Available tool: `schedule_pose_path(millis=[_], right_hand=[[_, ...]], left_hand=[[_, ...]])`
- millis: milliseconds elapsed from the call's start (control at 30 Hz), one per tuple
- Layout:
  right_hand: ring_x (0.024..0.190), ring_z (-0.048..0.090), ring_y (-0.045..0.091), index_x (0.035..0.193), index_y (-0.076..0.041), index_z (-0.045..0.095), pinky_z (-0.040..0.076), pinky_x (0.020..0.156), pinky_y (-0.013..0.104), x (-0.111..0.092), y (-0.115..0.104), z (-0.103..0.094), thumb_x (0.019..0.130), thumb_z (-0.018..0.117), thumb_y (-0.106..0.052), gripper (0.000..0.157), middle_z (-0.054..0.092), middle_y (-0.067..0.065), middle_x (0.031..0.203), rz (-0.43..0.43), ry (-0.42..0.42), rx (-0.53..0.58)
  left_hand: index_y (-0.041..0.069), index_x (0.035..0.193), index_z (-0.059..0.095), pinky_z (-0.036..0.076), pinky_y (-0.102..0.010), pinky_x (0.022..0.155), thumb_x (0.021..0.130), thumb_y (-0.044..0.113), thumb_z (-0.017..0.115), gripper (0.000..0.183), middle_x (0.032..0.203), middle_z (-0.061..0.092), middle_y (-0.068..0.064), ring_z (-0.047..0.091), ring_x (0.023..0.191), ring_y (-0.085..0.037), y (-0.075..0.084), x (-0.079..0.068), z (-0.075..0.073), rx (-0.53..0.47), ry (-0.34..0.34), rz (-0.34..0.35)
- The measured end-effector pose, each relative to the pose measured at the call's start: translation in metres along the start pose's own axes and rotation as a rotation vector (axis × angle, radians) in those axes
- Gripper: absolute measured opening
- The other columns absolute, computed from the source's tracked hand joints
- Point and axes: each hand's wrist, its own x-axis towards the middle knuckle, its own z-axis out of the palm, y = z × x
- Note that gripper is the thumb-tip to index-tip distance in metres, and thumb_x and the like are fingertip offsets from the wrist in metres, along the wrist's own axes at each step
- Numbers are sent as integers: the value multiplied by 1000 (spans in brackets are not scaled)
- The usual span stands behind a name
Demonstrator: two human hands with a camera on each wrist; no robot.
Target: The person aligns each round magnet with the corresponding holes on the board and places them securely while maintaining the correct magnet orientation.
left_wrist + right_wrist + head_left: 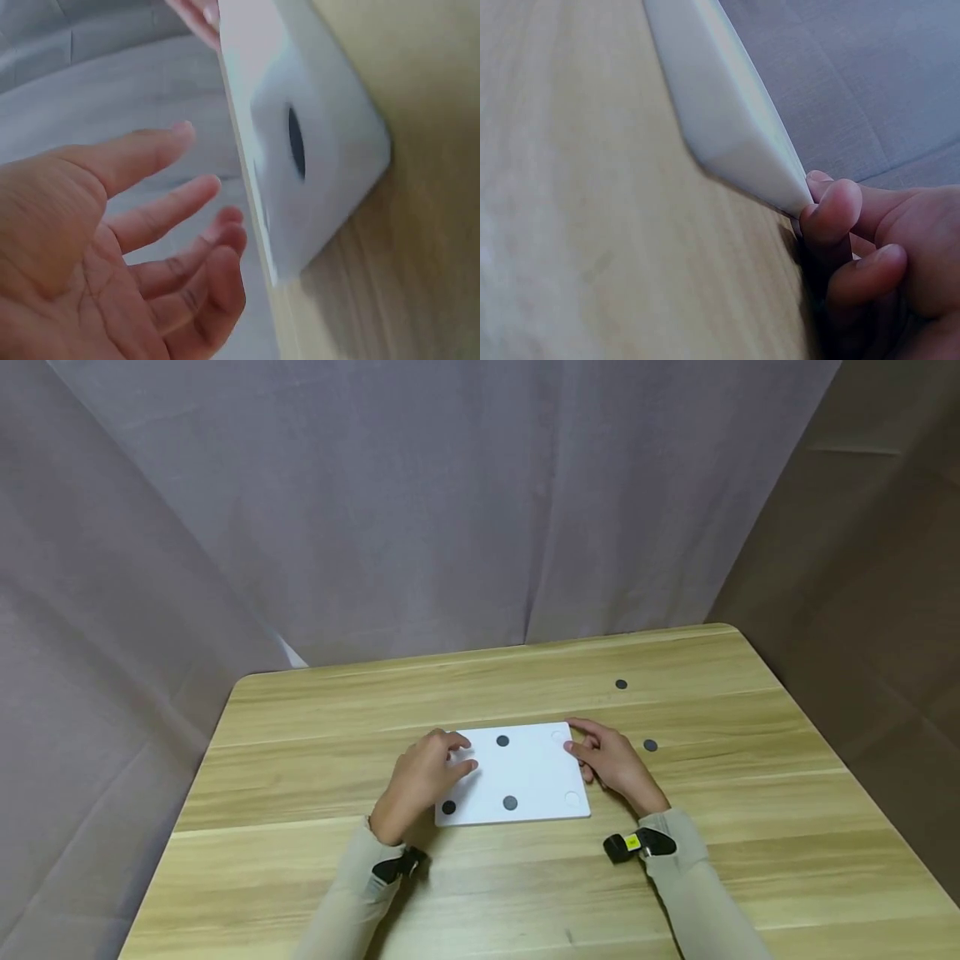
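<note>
A white rectangular board [536, 772] with round recesses lies on the table. Dark discs show at its lower left [448, 807], upper middle [502, 741] and lower middle [510, 802]. The two recesses along its right side hold no disc. My left hand [424, 777] hovers over the board's left end, fingers loosely bent and apart, with nothing between them; it hides the upper left corner in the head view. My right hand [611, 760] grips the right edge, thumb on top and fingers against the side. The left wrist view shows one disc [297, 142] in the board.
Two more dark discs lie on the wooden table [315, 768] right of the board, one farther back [621, 684] and one beside the right hand [650, 745]. Grey curtains [390, 527] hang behind the table and along its sides.
</note>
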Motion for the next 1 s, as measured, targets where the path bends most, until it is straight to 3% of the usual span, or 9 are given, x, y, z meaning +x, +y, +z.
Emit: schedule_pose_path(millis=[167, 400, 533, 733, 1000], right_hand=[[55, 59, 13, 156, -6, 48, 39, 44, 23, 0, 1, -1, 107, 64, -18, 53, 55, 5, 77, 10, -1, -6], [56, 59, 15, 155, -10, 51, 39, 46, 23, -2, 1, -1, 107, 65, -19, 51, 55, 6, 78, 35, 6, 10], [56, 58, 15, 156, -8, 50, 39, 46, 22, -2, 1, 1, 107, 64, -17, 51, 55, 6, 77, 23, 1, 17], [55, 57, 14, 155, -6, 50, 38, 45, 23, -2, -1, 3, 107, 64, -18, 51, 56, 6, 75, -4, 2, 10], [52, 54, 14, 156, -5, 48, 40, 43, 24, -7, -4, 0, 107, 64, -16, 53, 58, 7, 76, 35, 10, -16]], left_hand=[[12, 125, 75, 58, -50, 75, 90, 27, 86, 40, 121, 70, -14, 68, 105, -28, -5, 6, -4, 51, 24, -91], [10, 148, 58, 55, -56, 91, 87, 40, 88, 74, 137, 60, -21, 62, 118, -37, -11, 14, -4, 37, -28, -218], [6, 151, 52, 54, -51, 95, 85, 43, 89, 85, 134, 59, -23, 61, 113, -36, -18, 15, -5, 5, -48, -230], [5, 145, 58, 52, -45, 95, 85, 39, 90, 76, 122, 63, -16, 59, 104, -29, -30, 13, -6, -14, -71, -211], [6, 143, 60, 51, -41, 93, 86, 27, 91, 69, 115, 66, -10, 59, 101, -23, -43, 17, -1, -144, -89, -150]])
